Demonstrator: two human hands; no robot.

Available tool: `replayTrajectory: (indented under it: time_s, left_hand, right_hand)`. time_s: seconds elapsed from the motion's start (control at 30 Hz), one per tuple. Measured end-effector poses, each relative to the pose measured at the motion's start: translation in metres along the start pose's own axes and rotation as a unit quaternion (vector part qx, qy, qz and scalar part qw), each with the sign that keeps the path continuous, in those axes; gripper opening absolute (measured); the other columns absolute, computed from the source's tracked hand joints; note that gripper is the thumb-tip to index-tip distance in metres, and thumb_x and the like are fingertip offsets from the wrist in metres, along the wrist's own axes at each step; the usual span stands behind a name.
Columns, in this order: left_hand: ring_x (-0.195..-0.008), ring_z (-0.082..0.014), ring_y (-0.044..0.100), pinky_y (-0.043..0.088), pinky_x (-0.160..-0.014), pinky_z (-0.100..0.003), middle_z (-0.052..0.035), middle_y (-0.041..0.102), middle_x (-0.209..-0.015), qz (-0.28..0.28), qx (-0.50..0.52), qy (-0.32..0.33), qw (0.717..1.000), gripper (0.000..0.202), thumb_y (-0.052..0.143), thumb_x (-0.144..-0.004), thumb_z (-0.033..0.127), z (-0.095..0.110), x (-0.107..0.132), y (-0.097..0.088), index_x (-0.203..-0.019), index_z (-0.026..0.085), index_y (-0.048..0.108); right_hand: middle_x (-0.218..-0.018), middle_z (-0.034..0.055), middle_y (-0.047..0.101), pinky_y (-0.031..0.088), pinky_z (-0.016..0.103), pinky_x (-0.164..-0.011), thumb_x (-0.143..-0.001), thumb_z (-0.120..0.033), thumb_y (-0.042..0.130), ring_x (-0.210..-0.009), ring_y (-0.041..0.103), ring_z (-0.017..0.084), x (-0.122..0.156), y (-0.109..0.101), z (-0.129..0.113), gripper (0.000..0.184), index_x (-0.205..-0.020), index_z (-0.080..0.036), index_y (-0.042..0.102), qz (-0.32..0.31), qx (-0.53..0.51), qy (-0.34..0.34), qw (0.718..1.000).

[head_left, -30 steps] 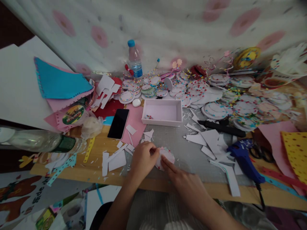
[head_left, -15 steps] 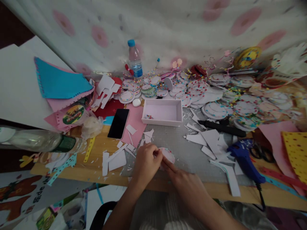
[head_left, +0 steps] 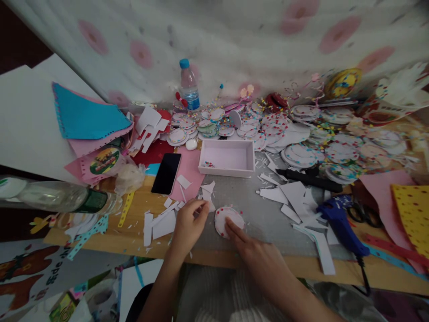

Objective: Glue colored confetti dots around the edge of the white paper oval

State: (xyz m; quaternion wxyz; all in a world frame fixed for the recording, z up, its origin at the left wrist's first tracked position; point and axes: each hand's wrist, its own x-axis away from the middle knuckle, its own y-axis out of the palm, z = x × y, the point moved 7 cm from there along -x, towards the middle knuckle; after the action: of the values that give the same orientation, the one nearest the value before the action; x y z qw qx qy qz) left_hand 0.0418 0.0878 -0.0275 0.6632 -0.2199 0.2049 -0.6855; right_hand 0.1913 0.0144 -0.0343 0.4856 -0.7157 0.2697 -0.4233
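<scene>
Disc [head_left: 231,217]: round, white, dotted rim, lay flat on the grey mat [head_left: 264,214], close to the worktop's [head_left: 134,235] near edge, about mid-width.

Right hand [head_left: 261,261]: forefinger stretched out with its tip pressed on the disc's near part. Grip spread, not closed on anything.

Left hand [head_left: 187,226]: just left of the disc, not touching it. Grip pressed together, thumb against forefinger. It sat at the small white scraps [head_left: 208,197] there; couldn't tell if it pinched one.

Outward:
- More white scraps [head_left: 162,223] lay left of the left hand, along the near edge.
- White tray [head_left: 226,170] sat beyond the disc toward the far edge, with a few bits in one corner.
- Phone [head_left: 166,173] lay face up, screen dark, left of the tray, partly on a pink sheet [head_left: 191,166].
- Bigger white offcuts [head_left: 295,197] were right of the disc. A blue glue gun [head_left: 338,219] lay past them, its cord running over the near edge.
- Black tool [head_left: 311,180] lay beyond the offcuts; scissors [head_left: 363,212] were right of the glue gun.
- A heap of finished discs [head_left: 301,152] ran along the far edge from middle to right.
- Water bottle [head_left: 188,86] stood upright at the far edge.
- Blue sheet [head_left: 85,116] topped pink ones at the far left corner.
- Clear bottle [head_left: 56,197] lay on its side at the left edge.
- Yellow dotted sheet [head_left: 414,214] sat at the right edge.
</scene>
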Motion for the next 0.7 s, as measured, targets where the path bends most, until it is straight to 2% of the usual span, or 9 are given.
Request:
replayTrajectory:
  time_s: [0.07,0.13,0.27,0.4,0.57,0.7]
  left_hand:
    - [-0.066,-0.0166,0.064,0.049,-0.061,-0.026,-0.0036,0.071,-0.076,-0.011,0.031,-0.049,0.998,0.020,0.056,-0.087,0.034,-0.011,0.007,-0.001,-0.087,0.018,0.068]
    - [-0.057,-0.0153,0.062,0.047,-0.054,-0.025,-0.0029,0.071,-0.073,-0.049,0.067,-0.089,0.993,0.023,0.055,-0.086,0.037,-0.018,0.016,0.006,-0.087,0.018,0.067]
    - [-0.050,-0.0127,0.057,0.045,-0.050,-0.024,-0.0013,0.067,-0.069,-0.117,0.122,-0.122,0.978,0.023,0.054,-0.086,0.038,-0.015,0.028,0.025,-0.080,0.018,0.065]
    - [-0.056,-0.0139,0.059,0.046,-0.055,-0.024,-0.0005,0.062,-0.064,-0.118,0.139,-0.129,0.975,0.022,0.055,-0.084,0.036,-0.009,0.031,0.033,-0.073,0.017,0.059]
    - [-0.072,-0.0193,0.066,0.049,-0.058,-0.026,-0.0054,0.068,-0.078,-0.132,0.198,-0.154,0.959,0.025,0.050,-0.087,0.040,-0.015,0.034,0.042,-0.080,0.017,0.057]
    - [-0.073,-0.0193,0.066,0.053,-0.062,-0.030,-0.0060,0.067,-0.082,-0.114,0.236,-0.160,0.952,0.027,0.051,-0.086,0.043,-0.018,0.031,0.044,-0.082,0.017,0.055]
  right_hand:
    - [-0.148,0.0167,0.034,0.056,0.019,-0.053,-0.069,0.011,0.036,-0.072,0.073,0.016,0.000,0.000,0.000,0.079,-0.143,-0.015,0.041,-0.002,-0.001,-0.001,1.000]
    - [-0.148,0.0163,0.034,0.056,0.019,-0.052,-0.069,0.011,0.036,-0.068,0.072,0.015,0.000,0.000,0.001,0.079,-0.143,-0.015,0.040,0.000,0.007,0.003,1.000]
    - [-0.147,0.0138,0.036,0.056,0.019,-0.052,-0.067,0.011,0.035,-0.068,0.072,0.015,0.000,-0.001,0.002,0.080,-0.142,-0.017,0.043,0.004,0.010,0.004,1.000]
    - [-0.148,0.0135,0.033,0.060,0.028,-0.057,-0.068,0.011,0.031,-0.077,0.073,0.020,-0.003,0.003,0.003,0.080,-0.142,-0.015,0.041,-0.003,-0.020,-0.002,1.000]
    - [-0.149,0.0134,0.034,0.059,0.029,-0.056,-0.065,0.009,0.033,-0.073,0.073,0.020,-0.004,0.010,0.005,0.083,-0.143,-0.018,0.041,0.018,-0.056,0.009,0.998]
    - [-0.150,0.0130,0.038,0.059,0.036,-0.074,-0.065,0.004,0.035,-0.092,0.071,0.023,0.006,0.002,0.005,0.080,-0.142,-0.018,0.042,0.060,-0.151,-0.047,0.986]
